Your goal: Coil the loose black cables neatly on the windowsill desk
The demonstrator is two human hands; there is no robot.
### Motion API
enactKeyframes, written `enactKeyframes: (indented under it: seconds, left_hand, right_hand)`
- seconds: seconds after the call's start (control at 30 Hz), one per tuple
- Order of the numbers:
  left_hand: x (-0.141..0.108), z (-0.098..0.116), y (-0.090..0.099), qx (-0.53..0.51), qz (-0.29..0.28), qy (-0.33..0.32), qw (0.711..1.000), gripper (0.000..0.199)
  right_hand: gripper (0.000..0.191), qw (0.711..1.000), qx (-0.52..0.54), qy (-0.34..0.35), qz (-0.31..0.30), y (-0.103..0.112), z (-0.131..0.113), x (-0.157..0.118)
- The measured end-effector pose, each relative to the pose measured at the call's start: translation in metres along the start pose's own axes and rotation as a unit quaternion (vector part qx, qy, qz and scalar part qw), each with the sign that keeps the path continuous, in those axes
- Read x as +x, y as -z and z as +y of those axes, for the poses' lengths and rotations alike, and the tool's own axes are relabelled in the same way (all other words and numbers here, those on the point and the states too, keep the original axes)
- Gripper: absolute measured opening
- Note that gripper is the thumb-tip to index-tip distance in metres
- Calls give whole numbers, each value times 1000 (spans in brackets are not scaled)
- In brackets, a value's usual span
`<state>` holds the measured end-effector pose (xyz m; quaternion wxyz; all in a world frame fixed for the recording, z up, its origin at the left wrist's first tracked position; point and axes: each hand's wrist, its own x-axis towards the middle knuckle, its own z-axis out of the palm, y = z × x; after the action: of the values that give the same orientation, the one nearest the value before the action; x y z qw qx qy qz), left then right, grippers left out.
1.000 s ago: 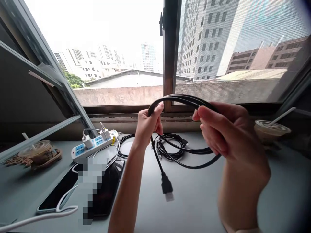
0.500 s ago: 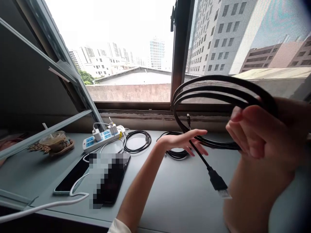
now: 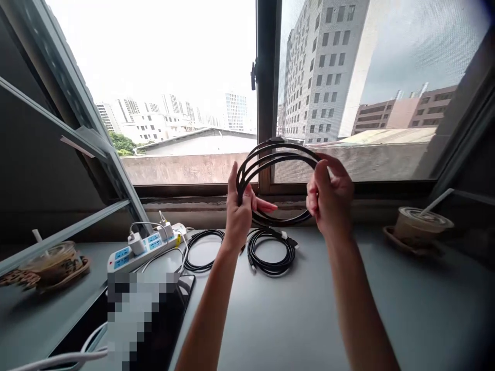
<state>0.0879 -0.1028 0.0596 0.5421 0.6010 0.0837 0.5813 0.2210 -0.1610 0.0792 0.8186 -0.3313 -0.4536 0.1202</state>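
Observation:
A looped black cable (image 3: 288, 156) is held up in front of the window, above the table. My right hand (image 3: 330, 193) is closed in a fist around the right side of its loops. On the left side, my left hand (image 3: 242, 208) has the loops between its raised thumb and its fingers, some of which stretch out to the right. Below the hands, a coiled black cable (image 3: 271, 271) with visible plug ends lies on the table. Another coiled black cable (image 3: 204, 268) lies to its left, partly behind my left forearm.
A white power strip (image 3: 147, 249) with chargers stands at the back left of the table (image 3: 286, 319). Dark phone-like devices (image 3: 170, 314), partly pixelated, and a white cord (image 3: 69, 358) lie at front left. Lidded drink cups stand far left (image 3: 58, 260) and far right (image 3: 419, 224).
My left hand has gone from spread fingers beside the hanging cable to holding the loops. My right hand and the cable are now farther from the camera. The hanging USB plug no longer shows.

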Motion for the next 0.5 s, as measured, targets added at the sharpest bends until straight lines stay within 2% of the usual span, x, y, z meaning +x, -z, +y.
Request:
enactKeyframes:
  seconds: [0.07, 0.13, 0.27, 0.37, 0.5]
  left_hand:
    - [1, 4, 3, 0, -4, -1, 1000, 48]
    - [0, 10, 5, 0, -8, 4, 1000, 41]
    - [-2, 23, 4, 19, 6, 11, 1000, 46]
    - [-6, 33, 2, 39, 2, 17, 999, 45]
    - [-11, 44, 2, 85, -17, 30, 996, 25]
  right_hand:
    - [33, 995, -73, 67, 4, -1, 2, -2]
    - [29, 979, -140, 150, 6, -2, 2, -5]
    - [26, 935, -225, 272, -42, -3, -4, -8]
    - [25, 922, -227, 309, -63, -3, -10, -9]
    - [22, 916, -233, 319, -68, -5, -16, -13]
